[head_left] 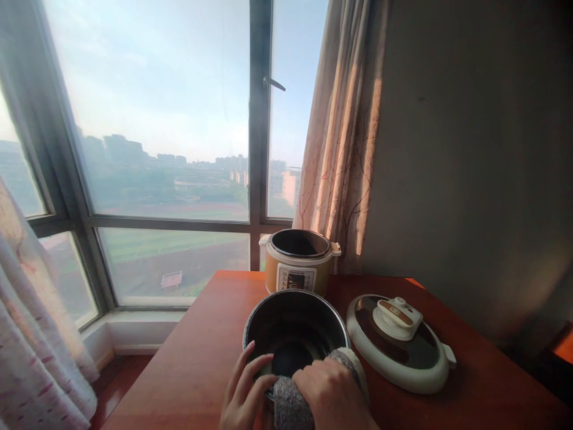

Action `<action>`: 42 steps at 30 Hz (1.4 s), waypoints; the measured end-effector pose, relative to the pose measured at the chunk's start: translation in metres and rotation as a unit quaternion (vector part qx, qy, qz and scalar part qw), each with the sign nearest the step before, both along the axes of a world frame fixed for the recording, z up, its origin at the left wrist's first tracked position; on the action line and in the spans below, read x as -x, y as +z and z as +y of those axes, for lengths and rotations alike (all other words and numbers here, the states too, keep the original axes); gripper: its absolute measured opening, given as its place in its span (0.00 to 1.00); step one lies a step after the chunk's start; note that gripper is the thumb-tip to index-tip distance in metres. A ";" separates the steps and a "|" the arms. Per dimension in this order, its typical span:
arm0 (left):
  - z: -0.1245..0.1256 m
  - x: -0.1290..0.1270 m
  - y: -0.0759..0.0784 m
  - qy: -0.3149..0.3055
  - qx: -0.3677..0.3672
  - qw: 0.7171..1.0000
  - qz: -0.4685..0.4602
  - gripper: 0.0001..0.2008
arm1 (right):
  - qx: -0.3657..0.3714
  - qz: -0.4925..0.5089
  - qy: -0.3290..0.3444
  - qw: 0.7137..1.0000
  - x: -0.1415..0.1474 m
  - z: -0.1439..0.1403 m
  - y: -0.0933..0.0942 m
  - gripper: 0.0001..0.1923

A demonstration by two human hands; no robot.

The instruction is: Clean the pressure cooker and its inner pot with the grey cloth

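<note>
A dark metal inner pot (293, 325) stands on the reddish wooden table (197, 364) right in front of me. My left hand (244, 391) rests on the pot's near rim with its fingers spread. My right hand (331, 397) is closed around a grey speckled cloth or sponge (290, 406) pressed at the pot's near edge. Behind the pot stands an orange and cream electric pressure cooker body (298, 263), with no lid on it. Its cream lid (398, 343) lies flat on the table to the right of the pot.
A large window (170, 149) fills the far side, with a beige curtain (344, 131) hanging at its right and a grey wall (470, 167) beyond. A white curtain (31, 322) hangs at the left. The table's left edge drops to the floor.
</note>
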State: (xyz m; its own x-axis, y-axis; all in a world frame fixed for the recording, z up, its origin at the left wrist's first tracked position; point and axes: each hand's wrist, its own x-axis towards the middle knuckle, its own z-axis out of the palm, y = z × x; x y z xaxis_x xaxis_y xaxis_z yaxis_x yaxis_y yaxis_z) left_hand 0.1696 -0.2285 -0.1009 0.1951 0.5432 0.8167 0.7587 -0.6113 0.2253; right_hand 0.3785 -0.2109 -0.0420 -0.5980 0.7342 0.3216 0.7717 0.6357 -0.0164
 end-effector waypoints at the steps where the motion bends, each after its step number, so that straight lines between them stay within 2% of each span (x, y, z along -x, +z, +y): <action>1: 0.000 0.000 0.002 0.012 -0.007 1.000 0.011 0.16 | -0.003 0.002 -0.001 1.000 0.001 -0.001 -0.001 0.08; 4: 0.001 -0.001 0.013 0.025 -0.032 0.999 0.027 0.12 | -0.011 0.006 -0.003 1.000 0.002 -0.002 -0.003 0.06; 9: 0.006 0.002 0.029 -0.003 -0.062 0.996 0.059 0.08 | -0.021 -0.001 0.002 1.000 0.002 -0.004 -0.004 0.06; 11: 0.011 0.004 0.030 -0.008 -0.072 0.995 0.063 0.07 | -0.014 -0.007 0.010 1.000 0.002 -0.003 -0.003 0.08; 16: 0.026 0.006 0.027 -0.012 -0.103 0.993 0.048 0.10 | 0.047 -0.014 0.004 0.999 0.001 -0.004 0.008 0.21; 21: 0.046 0.013 0.031 -0.023 -0.141 0.989 0.041 0.13 | 0.099 -0.010 -0.015 0.995 -0.003 -0.007 0.022 0.19; 27: 0.083 0.039 0.031 -0.062 -0.096 0.991 0.063 0.12 | 0.097 -0.004 0.000 0.995 -0.010 -0.009 0.021 0.20; 31: 0.098 0.048 0.031 -0.095 -0.045 0.994 0.036 0.10 | 0.077 0.001 0.015 0.997 -0.011 -0.010 0.017 0.22; 37: 0.090 0.046 0.032 -0.084 0.023 0.996 0.009 0.11 | 0.080 -0.003 0.007 0.997 -0.007 -0.010 0.018 0.21; 42: 0.064 0.038 0.032 -0.050 0.006 0.998 -0.030 0.14 | 0.083 -0.004 0.003 0.997 -0.006 -0.009 0.018 0.20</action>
